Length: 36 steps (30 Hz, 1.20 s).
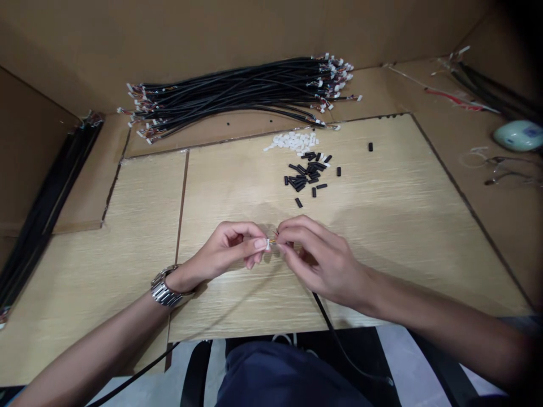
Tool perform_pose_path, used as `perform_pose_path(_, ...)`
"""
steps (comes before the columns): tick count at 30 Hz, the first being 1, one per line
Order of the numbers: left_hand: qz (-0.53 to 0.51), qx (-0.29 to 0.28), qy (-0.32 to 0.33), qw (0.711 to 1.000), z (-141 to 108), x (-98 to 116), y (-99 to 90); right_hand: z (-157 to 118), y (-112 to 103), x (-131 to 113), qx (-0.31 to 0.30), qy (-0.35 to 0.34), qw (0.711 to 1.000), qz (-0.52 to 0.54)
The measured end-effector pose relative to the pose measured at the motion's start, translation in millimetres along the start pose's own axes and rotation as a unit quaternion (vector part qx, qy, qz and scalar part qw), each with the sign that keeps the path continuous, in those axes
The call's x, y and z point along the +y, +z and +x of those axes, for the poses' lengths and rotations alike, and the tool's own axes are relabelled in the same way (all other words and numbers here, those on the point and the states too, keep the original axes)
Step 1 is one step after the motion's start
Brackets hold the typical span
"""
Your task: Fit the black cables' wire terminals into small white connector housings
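Note:
Between thumb and fingers, my left hand (240, 246) pinches a small white connector (268, 244) above the middle of the table. Just right of it, my right hand (316, 254) has its fingertips closed on thin coloured wires (274, 239) that run into the connector. A black cable (328, 319) comes out below my right hand and hangs over the table's front edge. Beyond my hands lie a scattered group of short black pieces (301, 180) and a pile of small white connectors (292, 141).
A large bundle of black cables (237, 87) with white connector ends lies at the back. More black cables (51, 198) rest along the left side. At the right are a pale green rounded object (518, 135), glasses (515, 172) and red wire (456, 99).

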<state>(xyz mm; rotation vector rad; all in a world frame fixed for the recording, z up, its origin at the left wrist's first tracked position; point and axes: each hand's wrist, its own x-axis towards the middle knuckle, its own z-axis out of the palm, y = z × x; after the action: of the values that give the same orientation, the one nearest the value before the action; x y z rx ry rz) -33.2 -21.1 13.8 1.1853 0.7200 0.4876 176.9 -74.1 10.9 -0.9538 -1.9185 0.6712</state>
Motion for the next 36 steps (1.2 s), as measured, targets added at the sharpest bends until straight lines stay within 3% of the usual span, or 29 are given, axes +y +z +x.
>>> perform_pose_path(13, -0.016, -0.040, -0.019, 0.999, 0.3, 1.9, -4.5, -1.9, 0.8, 1.4, 0.002, -0.025, 0.999, -0.032)
perform_pose_path(31, 0.001, -0.039, -0.009, 0.999, 1.8, 0.5, -0.2, -6.4, 4.7, 7.6, -0.008, -0.040, 0.996, -0.080)
perform_pose_path(34, 0.003, -0.028, -0.009, 1.000, 2.3, 1.2, 2.0, -5.9, 6.1, 8.3, -0.002, -0.028, 0.998, -0.055)
perform_pose_path(36, 0.005, -0.011, -0.013, 1.000, 2.2, 1.5, 3.1, -5.0, 7.6, 7.3, 0.009, 0.018, 1.000, -0.003)
